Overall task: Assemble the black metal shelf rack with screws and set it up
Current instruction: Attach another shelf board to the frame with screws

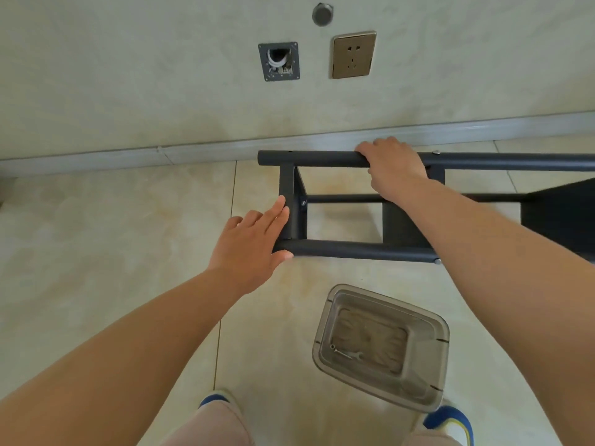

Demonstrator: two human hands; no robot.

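The black metal shelf rack [338, 249] lies on its side on the tiled floor, close to the wall, and runs off the right edge. My right hand [391, 165] grips its far round tube from above, fingers curled over it. My left hand [254, 243] rests with straight fingers against the rack's left end, by the near tube and the flat crosspiece. A screw head [303, 203] shows on the bracket inside the left corner.
A clear plastic container [381, 346] sits on the floor near my feet, holding a small wrench [352, 355] and a screw. On the wall are a bronze socket [353, 54] and an open wiring box [278, 61]. A grey skirting board runs along the wall's base.
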